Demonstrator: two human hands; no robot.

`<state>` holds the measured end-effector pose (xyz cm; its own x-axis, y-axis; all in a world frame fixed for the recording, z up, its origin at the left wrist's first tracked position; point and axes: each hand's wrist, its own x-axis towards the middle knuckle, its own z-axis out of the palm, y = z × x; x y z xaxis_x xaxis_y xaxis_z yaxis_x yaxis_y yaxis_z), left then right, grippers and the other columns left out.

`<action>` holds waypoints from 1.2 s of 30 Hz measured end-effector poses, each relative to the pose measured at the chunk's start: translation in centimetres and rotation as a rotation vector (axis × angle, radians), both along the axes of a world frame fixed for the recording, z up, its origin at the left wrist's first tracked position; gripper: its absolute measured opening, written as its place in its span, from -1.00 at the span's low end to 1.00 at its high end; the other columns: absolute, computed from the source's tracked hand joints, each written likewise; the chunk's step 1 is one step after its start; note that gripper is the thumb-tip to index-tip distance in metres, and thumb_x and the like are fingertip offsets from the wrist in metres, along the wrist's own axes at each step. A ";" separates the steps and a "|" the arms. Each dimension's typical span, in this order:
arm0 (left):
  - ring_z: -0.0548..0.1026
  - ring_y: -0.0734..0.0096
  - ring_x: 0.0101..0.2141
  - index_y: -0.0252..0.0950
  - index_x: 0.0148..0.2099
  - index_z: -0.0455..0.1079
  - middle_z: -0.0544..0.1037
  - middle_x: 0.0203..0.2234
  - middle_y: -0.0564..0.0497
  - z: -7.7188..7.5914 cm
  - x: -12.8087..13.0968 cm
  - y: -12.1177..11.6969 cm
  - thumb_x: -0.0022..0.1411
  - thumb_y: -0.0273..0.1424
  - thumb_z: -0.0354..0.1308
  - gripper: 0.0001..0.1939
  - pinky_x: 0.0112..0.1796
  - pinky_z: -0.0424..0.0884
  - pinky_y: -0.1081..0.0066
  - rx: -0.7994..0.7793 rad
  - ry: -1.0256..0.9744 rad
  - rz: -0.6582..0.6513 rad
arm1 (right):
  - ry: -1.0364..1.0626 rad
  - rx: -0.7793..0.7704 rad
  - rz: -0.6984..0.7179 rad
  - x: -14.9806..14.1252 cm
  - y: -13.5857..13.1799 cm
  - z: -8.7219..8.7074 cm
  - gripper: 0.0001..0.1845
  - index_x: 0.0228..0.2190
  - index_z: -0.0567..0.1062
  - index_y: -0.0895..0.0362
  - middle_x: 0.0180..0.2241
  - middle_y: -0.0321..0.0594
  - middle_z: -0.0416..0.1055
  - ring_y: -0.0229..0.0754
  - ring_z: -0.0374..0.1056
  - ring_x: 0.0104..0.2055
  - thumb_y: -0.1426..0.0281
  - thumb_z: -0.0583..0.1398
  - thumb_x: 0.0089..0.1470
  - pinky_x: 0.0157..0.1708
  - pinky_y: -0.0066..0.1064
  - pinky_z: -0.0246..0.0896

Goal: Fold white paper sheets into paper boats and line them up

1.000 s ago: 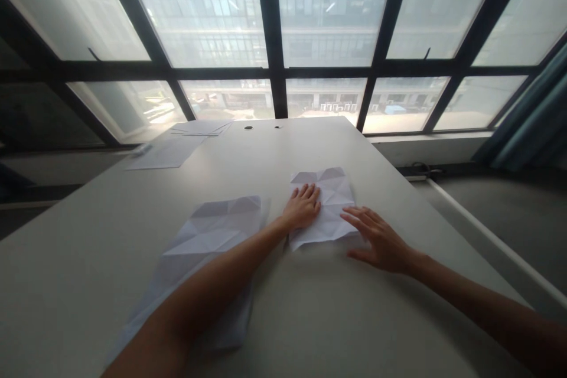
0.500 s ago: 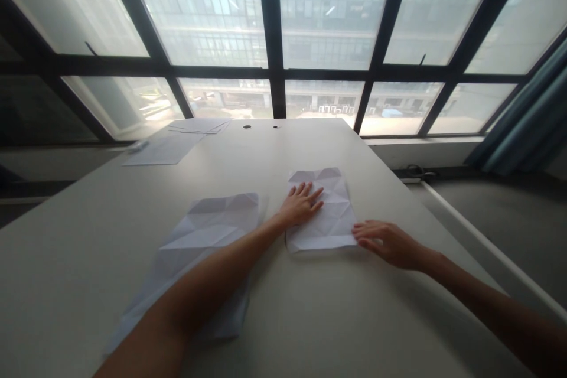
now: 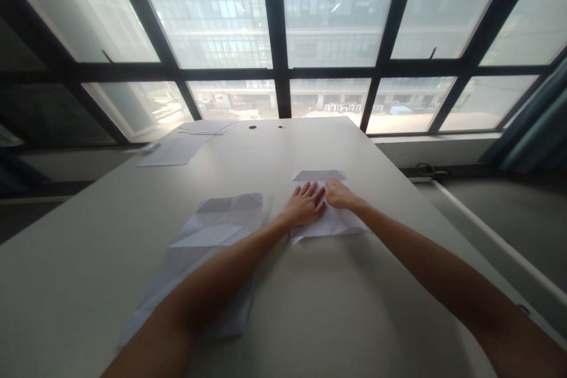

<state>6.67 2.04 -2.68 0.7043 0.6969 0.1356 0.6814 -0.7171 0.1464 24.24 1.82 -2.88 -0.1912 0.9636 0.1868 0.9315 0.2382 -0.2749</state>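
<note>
A creased white sheet of paper (image 3: 330, 224) lies on the white table, its near edge slightly raised. My left hand (image 3: 305, 205) rests flat on its left part, fingers spread. Close beside it, my right hand (image 3: 339, 194) is closed like a fist and touches the sheet's upper middle; its fingertips are mostly hidden, and no object shows in it. A larger creased sheet of paper (image 3: 212, 230) lies to the left, partly covered by my left forearm.
The white table (image 3: 310, 319) reaches toward large framed windows (image 3: 330, 12). Flat papers (image 3: 170, 150) lie at its far left, near two small holes in the tabletop. Past the right edge are a white rail (image 3: 487, 230), dark cables (image 3: 432, 170) and a blue curtain (image 3: 518, 130).
My right hand has moved from the sheet's lower right corner up and left onto its upper middle, and has closed. My left hand stays flat on the paper. The view has shifted slightly.
</note>
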 end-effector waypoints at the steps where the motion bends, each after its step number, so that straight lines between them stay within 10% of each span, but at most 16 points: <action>1: -0.06 0.01 0.37 -0.18 0.43 -0.02 0.01 0.39 -0.16 0.0 0.0 0.0 0.45 -0.08 -0.25 -0.39 0.27 -0.11 -0.05 -0.002 -0.003 0.005 | -0.009 -0.007 -0.063 -0.5 -0.4 -0.4 -0.45 0.20 0.31 0.27 0.22 0.20 0.25 0.19 0.12 0.30 0.39 0.06 0.21 0.23 0.07 0.03; 5: -0.06 0.08 0.37 -0.16 0.44 -0.05 0.02 0.39 -0.11 -0.2 0.0 0.0 0.46 -0.18 -0.26 -0.43 0.27 -0.09 0.00 -0.005 -0.004 0.020 | -0.059 0.061 -0.192 -1.8 -2.7 -1.6 -0.44 0.26 0.20 0.29 0.34 0.17 0.03 0.15 -0.10 0.40 0.36 -0.09 0.30 0.30 0.15 -0.20; 26: -0.02 0.11 0.36 -0.20 0.38 0.08 0.08 0.37 -0.10 -0.3 -0.7 0.0 0.49 -0.22 -0.38 -0.46 0.26 -0.02 0.02 0.049 -0.020 -0.002 | 0.016 0.056 0.179 -2.0 -10.2 -0.2 -0.41 0.24 0.26 0.22 0.34 0.09 0.05 0.04 -0.12 0.41 0.20 0.04 0.28 0.35 -0.01 -0.27; 36: -0.06 -0.02 0.36 -0.17 0.40 0.04 0.03 0.39 -0.10 0.5 -0.8 -0.6 0.41 -0.01 -0.18 -0.37 0.26 -0.06 -0.08 0.027 0.026 -0.059 | -0.013 -0.005 -0.061 -0.1 -8.6 -0.7 -0.36 0.29 0.18 0.28 0.35 0.11 0.02 0.06 -0.11 0.41 0.18 -0.03 0.31 0.34 -0.01 -0.21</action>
